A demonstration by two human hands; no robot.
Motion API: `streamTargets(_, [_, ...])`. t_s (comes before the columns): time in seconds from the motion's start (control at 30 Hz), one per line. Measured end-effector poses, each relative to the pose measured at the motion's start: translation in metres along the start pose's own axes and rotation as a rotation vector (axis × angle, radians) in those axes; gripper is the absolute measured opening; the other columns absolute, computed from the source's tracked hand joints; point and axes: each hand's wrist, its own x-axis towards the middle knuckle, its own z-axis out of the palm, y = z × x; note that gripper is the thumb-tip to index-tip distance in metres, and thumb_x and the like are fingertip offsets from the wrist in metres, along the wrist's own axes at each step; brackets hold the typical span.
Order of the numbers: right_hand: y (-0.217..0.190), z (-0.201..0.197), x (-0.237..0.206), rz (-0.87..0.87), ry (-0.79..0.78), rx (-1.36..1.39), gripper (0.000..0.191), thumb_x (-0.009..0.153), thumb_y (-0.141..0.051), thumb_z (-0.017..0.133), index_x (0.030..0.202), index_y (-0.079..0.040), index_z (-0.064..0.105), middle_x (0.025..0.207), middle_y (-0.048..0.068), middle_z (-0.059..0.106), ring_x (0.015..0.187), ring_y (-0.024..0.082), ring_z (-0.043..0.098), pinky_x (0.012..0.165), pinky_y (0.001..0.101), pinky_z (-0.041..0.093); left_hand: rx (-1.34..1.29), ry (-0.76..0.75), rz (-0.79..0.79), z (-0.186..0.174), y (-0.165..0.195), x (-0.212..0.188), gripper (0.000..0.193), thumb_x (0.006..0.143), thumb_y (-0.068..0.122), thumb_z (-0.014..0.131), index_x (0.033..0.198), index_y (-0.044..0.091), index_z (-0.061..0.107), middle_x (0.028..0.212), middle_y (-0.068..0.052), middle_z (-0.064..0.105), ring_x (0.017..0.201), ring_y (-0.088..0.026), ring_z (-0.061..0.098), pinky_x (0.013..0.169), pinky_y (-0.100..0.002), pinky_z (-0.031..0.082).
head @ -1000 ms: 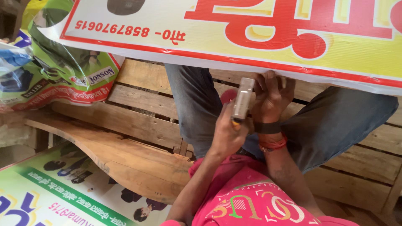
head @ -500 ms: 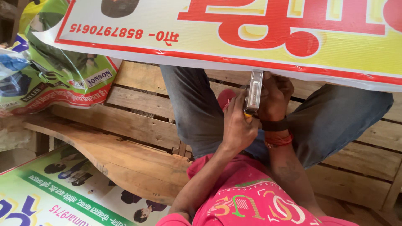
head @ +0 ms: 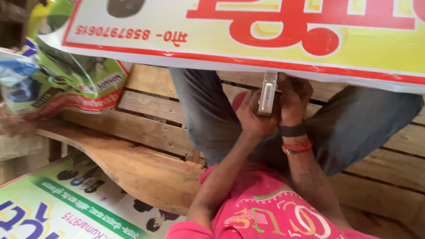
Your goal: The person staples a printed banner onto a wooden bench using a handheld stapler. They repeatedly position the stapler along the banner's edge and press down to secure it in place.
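As you look down past your pink printed shirt, the inventory reads as follows. Item one: a small metal stapler-like tool, silver, oblong, standing upright with its top end pressed against the lower white-and-red edge of the banner. Item two: your left hand, fingers wrapped around the tool's near side and grasping it. Item three: your right hand, closed against the tool's far side, the fingertips tucked under the banner's edge so that you cannot tell exactly how they grip; its wrist carries a dark band and a red thread bracelet just below it. Item four: the banner itself, a large yellow printed sheet with bold red lettering and a red border, spanning the whole top of the view and lying over your knees. Item five: your legs in grey trousers, bent to either side of the hands. Item six: a slatted wooden platform beneath you, with a curved wooden plank lying across it at lower left. Item seven: a crumpled green printed sheet at upper left, partly under the banner's corner. Item eight: another printed poster with small figures, at the bottom left corner, beside the plank.
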Motion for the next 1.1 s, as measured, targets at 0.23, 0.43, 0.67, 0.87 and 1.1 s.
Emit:
streamTargets(0.23, [0.005,-0.001,0.001,0.065,0.007,0.017,0.006,0.100,-0.008,0.075,0.100,-0.004,0.071,0.089,0.000,0.068,0.080,0.008,0.059,0.073,0.0248,0.046,-0.172,-0.010,0.092,0.005,-0.014,0.001,0.029,0.085,0.012,0.076,0.112,0.009,0.068,0.100,-0.014,0.068,0.085,-0.036,0.069,0.074,-0.041,0.057])
streamTargets(0.43, [0.004,0.010,-0.004,0.021,-0.032,0.237,0.012,0.097,-0.001,0.076,0.105,-0.008,0.070,0.096,-0.003,0.063,0.086,0.009,0.054,0.081,0.0305,0.045,-0.574,-0.235,-0.404,-0.025,-0.046,-0.038,0.037,0.088,0.005,0.072,0.125,-0.001,0.066,0.103,-0.011,0.072,0.083,-0.018,0.065,0.068,-0.033,0.052])
streamTargets(0.67, [-0.003,0.010,-0.005,0.080,-0.079,0.283,0.010,0.103,-0.001,0.072,0.108,-0.009,0.068,0.098,-0.002,0.063,0.091,0.013,0.055,0.087,0.0367,0.048,-1.005,-0.636,-0.676,-0.080,-0.069,-0.036,0.051,0.080,-0.003,0.077,0.129,0.001,0.065,0.113,-0.008,0.074,0.084,-0.009,0.064,0.054,-0.019,0.043])
streamTargets(0.87, [-0.035,0.015,-0.022,0.395,-0.062,0.218,0.023,0.095,-0.011,0.068,0.118,-0.009,0.066,0.113,0.005,0.074,0.089,0.018,0.065,0.082,0.0345,0.052,-1.026,-1.253,-0.351,-0.119,-0.099,-0.016,0.047,0.088,0.000,0.079,0.133,0.002,0.063,0.131,-0.006,0.068,0.125,-0.015,0.062,0.107,-0.031,0.051])
streamTargets(1.1, [-0.059,-0.004,-0.087,0.359,-0.303,-0.064,0.022,0.105,-0.005,0.068,0.123,0.007,0.067,0.101,0.012,0.070,0.090,0.017,0.065,0.083,0.0295,0.053,-1.109,-1.248,-0.047,-0.083,-0.133,-0.012,0.046,0.084,0.001,0.091,0.127,0.000,0.073,0.109,-0.007,0.077,0.103,-0.015,0.070,0.091,-0.027,0.056])
